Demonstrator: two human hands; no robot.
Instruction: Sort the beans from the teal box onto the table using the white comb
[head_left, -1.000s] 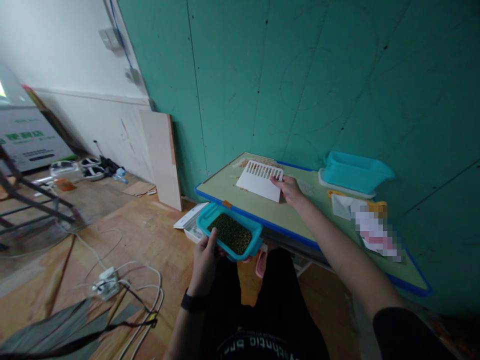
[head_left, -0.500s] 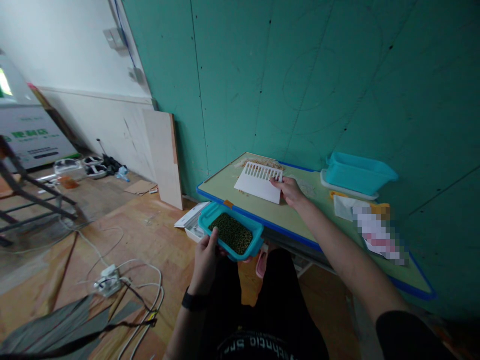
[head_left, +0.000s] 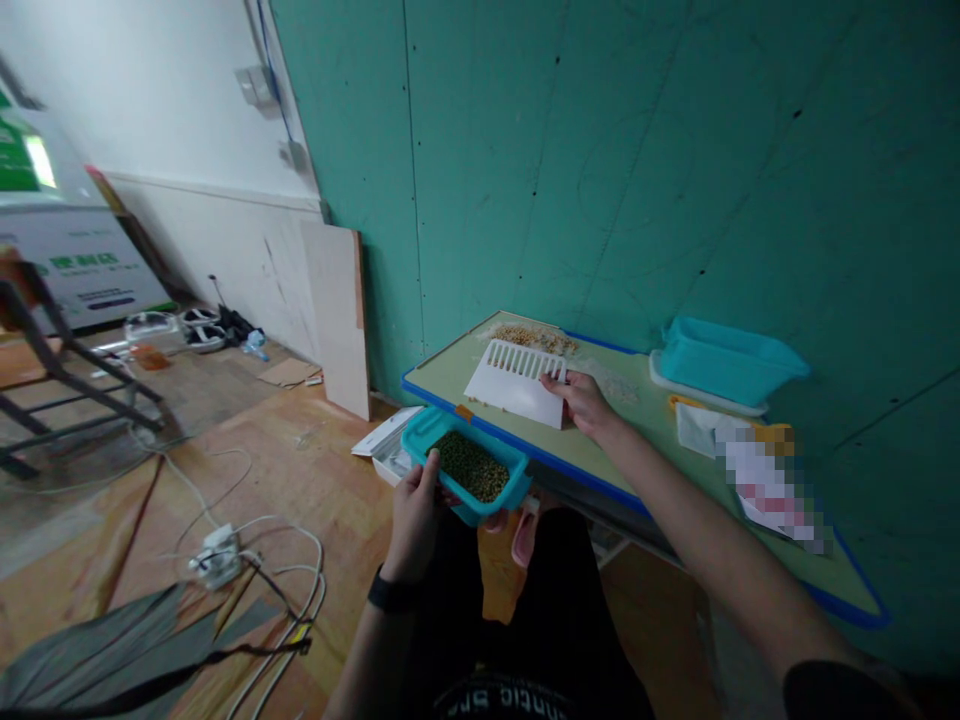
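Observation:
My left hand (head_left: 415, 515) grips the near edge of a teal plastic tray (head_left: 466, 465) filled with small green beans, held just below the table's blue front edge (head_left: 510, 443). My right hand (head_left: 581, 400) reaches over the green tabletop and pinches the right side of a white slotted scraper (head_left: 516, 382) that lies flat on it. Behind the scraper's slots sits a heap of tan grains (head_left: 536, 338).
A teal tub (head_left: 727, 362) on a white lid stands at the table's back right, with papers (head_left: 750, 450) beside it. A board (head_left: 339, 315) leans on the teal wall. Cables and a power strip (head_left: 217, 555) lie on the wooden floor at left.
The view has shifted slightly to the right. The scraper has slid a little nearer, leaving more of the tan grains showing behind it. The left hand keeps the bean tray at the table's edge.

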